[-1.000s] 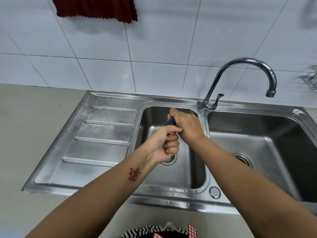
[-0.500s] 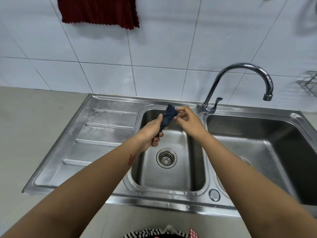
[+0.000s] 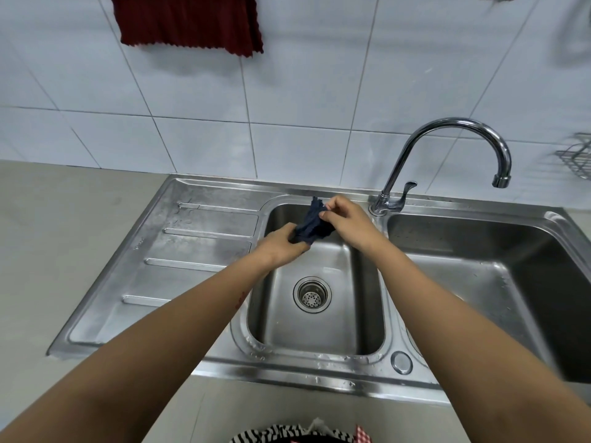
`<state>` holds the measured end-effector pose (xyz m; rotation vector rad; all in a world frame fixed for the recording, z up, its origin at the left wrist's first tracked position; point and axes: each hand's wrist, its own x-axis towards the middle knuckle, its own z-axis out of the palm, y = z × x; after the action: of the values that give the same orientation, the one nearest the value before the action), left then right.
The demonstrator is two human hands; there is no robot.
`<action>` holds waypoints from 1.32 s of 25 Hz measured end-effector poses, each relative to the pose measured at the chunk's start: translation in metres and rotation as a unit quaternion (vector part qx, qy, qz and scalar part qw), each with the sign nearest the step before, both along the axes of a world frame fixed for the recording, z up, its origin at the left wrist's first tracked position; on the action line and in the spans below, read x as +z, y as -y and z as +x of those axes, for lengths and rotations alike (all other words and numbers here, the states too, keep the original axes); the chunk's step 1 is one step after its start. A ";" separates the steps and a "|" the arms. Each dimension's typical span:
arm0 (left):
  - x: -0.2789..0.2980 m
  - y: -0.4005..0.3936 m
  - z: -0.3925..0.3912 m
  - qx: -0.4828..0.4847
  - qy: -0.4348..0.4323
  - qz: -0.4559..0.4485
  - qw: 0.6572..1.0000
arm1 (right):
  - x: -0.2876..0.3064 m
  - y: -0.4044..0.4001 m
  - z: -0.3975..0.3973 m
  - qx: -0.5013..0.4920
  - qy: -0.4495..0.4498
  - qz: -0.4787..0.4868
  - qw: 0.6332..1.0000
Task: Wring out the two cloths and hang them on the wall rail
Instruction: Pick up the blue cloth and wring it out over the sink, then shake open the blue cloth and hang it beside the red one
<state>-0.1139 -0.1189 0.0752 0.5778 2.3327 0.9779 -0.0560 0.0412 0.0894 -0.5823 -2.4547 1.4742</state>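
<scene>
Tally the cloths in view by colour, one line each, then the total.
Dark red cloth, hanging on the wall: 1
Dark blue cloth, held over the sink basin by the left hand and right hand: 1
Total: 2

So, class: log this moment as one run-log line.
stage: unfolding | left hand: holds dark blue cloth | right hand: pinching its corner | red cloth: hung
</scene>
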 end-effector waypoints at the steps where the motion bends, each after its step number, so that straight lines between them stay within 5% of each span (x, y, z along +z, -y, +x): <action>1: -0.003 -0.001 -0.003 0.013 -0.051 -0.004 0.999 | 0.001 0.004 0.000 0.014 0.002 -0.018 1.000; 5: 0.004 -0.008 -0.009 0.006 -0.198 0.102 0.975 | 0.010 0.009 -0.001 0.029 -0.014 -0.030 0.999; 11: 0.013 -0.011 -0.005 0.091 -0.014 0.238 0.967 | 0.020 0.003 0.004 -0.003 -0.046 -0.106 0.993; 15: 0.029 -0.009 -0.004 0.200 0.204 0.362 0.887 | 0.017 -0.007 0.003 -0.069 -0.045 -0.095 0.992; 17: 0.034 -0.008 -0.008 0.220 0.234 0.363 0.875 | 0.013 -0.012 0.003 -0.119 -0.047 -0.072 0.989; 21: 0.028 -0.007 -0.017 0.223 0.176 0.304 0.909 | 0.012 -0.015 0.004 -0.170 -0.050 -0.056 0.983; 24: 0.022 0.000 -0.026 0.206 0.032 0.246 0.947 | 0.014 -0.017 0.007 -0.157 -0.039 -0.015 0.987; 30: 0.026 0.014 -0.042 0.216 -0.088 0.249 0.940 | 0.012 -0.025 0.014 -0.207 -0.023 0.051 0.977; 33: 0.032 0.021 -0.046 0.139 -0.133 0.207 0.959 | 0.011 -0.029 0.016 -0.244 -0.008 0.053 0.968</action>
<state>-0.1596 -0.1400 0.1068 0.5770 2.5028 1.6334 -0.0397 0.0701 0.1001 -1.0514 -2.1448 1.1360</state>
